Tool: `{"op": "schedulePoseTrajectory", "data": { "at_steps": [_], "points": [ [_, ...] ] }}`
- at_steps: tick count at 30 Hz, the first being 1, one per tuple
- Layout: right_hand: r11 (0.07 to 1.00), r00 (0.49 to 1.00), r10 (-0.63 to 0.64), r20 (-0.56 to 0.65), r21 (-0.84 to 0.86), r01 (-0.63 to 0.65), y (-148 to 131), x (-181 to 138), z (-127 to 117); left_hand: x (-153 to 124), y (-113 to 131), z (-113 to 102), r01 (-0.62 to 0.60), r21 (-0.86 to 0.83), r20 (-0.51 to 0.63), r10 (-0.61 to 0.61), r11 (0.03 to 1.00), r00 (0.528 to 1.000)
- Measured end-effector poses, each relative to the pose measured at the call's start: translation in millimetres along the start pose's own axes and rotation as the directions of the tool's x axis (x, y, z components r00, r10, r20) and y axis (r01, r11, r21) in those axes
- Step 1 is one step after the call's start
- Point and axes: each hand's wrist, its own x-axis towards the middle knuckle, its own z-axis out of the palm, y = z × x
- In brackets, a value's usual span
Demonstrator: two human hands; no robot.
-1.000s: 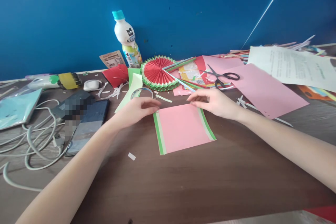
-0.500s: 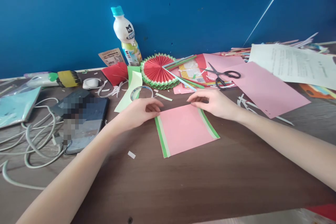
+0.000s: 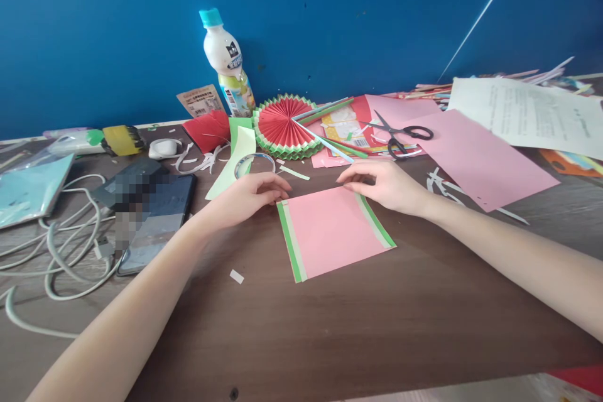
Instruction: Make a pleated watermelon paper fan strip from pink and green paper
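A pink sheet of paper (image 3: 330, 226) with green and pale-green strips along its left and right edges lies on the brown table, its right edge bowed. At its far left corner, my left hand (image 3: 252, 196) is loosely curled, thumb and fingertips at the paper's edge. My right hand (image 3: 384, 185) pinches the far right part of the same edge between thumb and fingers. The undersides of both grips are hidden. Just beyond my left hand is a roll of tape (image 3: 240, 166). Behind the sheet stands a pleated red-and-green paper fan (image 3: 285, 129).
Black scissors (image 3: 400, 133) rest on papers beside a larger pink sheet (image 3: 475, 157). A bottle (image 3: 223, 56) stands against the blue wall. At left are a phone (image 3: 160, 226), white cables (image 3: 51, 251) and a yellow-banded item (image 3: 122, 140). A white scrap (image 3: 237, 276) lies nearby.
My left hand has shifted slightly left, so its thumb covers less of the paper's far left corner. My right hand stays nearly in place on the far edge.
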Motion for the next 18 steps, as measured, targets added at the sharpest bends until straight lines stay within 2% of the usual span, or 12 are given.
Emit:
{"op": "schedulePoseTrajectory", "data": {
  "at_steps": [9, 18],
  "points": [
    [1.000, 1.000, -0.007, -0.011, -0.002, 0.007, -0.1, -0.6, 1.2, -2.3, 4.2, -2.8, 0.016, 0.094, 0.007, -0.016, 0.995, 1.000],
    [1.000, 1.000, -0.002, -0.012, 0.002, 0.002, 2.3, -0.3, 1.8, -1.3, 1.2, -0.4, -0.024, 0.161, 0.009, 0.022, 0.987, 1.000]
  ]
}}
